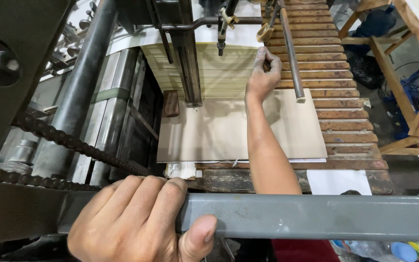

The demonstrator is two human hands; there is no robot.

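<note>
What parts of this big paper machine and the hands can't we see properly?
- Right hand, head view: its fingertips are tucked against the yellowish paper stack, so what they pinch is hidden.
- Left hand: its palm is hidden behind the grey metal bar it grips; the bottom edge cuts off the wrist.
- Black roller chain: its ends vanish behind the dark frame.

A wooden slatted surface (345, 123) is carrying a flat brown cardboard sheet (219, 133), which is lying directly on the slats. A tall stack of yellowish paper (229, 73) is sitting at the sheet's far edge.
</note>
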